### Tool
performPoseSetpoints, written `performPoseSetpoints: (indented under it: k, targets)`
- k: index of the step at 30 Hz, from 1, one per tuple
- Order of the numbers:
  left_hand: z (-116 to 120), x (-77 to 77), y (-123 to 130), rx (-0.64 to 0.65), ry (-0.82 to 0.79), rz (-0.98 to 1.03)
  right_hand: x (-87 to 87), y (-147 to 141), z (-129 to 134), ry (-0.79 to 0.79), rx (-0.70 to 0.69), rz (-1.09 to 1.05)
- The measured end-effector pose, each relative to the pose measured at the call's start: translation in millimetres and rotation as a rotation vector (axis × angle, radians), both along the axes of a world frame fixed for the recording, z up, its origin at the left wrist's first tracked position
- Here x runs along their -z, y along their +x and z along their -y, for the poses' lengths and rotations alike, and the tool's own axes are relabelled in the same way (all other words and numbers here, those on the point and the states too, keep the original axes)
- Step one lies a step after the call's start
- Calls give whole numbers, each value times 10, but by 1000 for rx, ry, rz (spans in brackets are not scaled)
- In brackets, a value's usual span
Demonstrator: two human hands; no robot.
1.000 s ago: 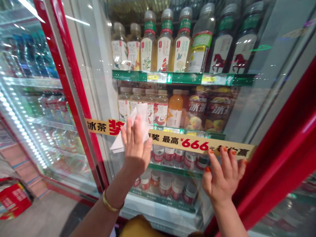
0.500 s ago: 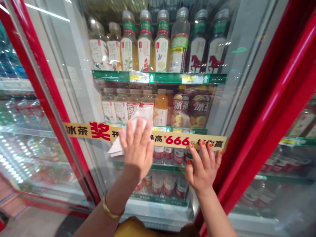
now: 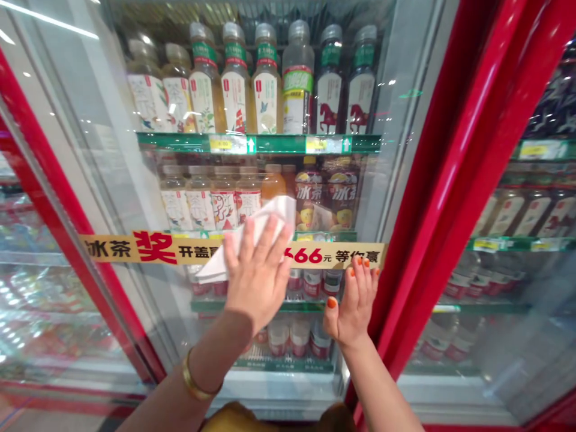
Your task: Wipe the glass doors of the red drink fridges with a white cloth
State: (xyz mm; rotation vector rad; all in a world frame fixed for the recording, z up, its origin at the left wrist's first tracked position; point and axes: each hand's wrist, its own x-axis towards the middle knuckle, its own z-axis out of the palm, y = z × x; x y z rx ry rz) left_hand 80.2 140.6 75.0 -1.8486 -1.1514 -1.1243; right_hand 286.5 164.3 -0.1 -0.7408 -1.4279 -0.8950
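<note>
My left hand (image 3: 258, 273) lies with spread fingers over a folded white paper tissue (image 3: 285, 210), pressing it flat to the glass door (image 3: 407, 138). The tissue sticks out above the fingertips and to the left of the palm, covering part of a yellow promotional strip (image 3: 193, 251) across the door. Lower right, my right hand (image 3: 355, 303) has its fingers stretched upward and its thumb apart, with nothing in it. Its fingertips reach the right end of the strip and seem to rest on the glass.
Behind the glass, bottles (image 3: 265, 90) stand in rows on green-edged shelves (image 3: 279, 143). A thick red door frame (image 3: 432, 210) runs along the right, and another red frame (image 3: 85, 222) slants down the left. More stocked coolers are on both sides.
My left hand has slid the tissue rightward along the strip, uncovering lettering on the left. My right hand's fingers are closer together. The view has shifted to the right.
</note>
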Motion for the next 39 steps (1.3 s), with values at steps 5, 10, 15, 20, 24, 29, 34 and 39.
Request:
performPoseSetpoints:
  k: [5, 10, 15, 20, 24, 29, 34, 39]
  targets:
    - [137, 446, 244, 118, 16, -423, 33, 10, -10, 6, -9, -18]
    - [73, 375, -179, -10, 54, -188, 15, -68, 7, -46, 75, -9]
    - [-28, -194, 174, 15, 4, -94, -9, -83, 9, -21, 153, -69]
    - [46, 309, 295, 238, -9, -522, -23, -25, 26, 25, 98, -70]
    - [33, 317, -46, 186, 31, -392, -31, -34, 35, 0, 59, -32]
    - [-36, -191, 261, 79, 91, -265, -1, -21, 22, 0, 39, -48]
    - [-16, 260, 322, 265, 46, -624, -7, 13, 41, 10, 42, -14]
    - [-25, 441, -509, 74, 58, -255, -26, -63, 35, -62, 125, 19]
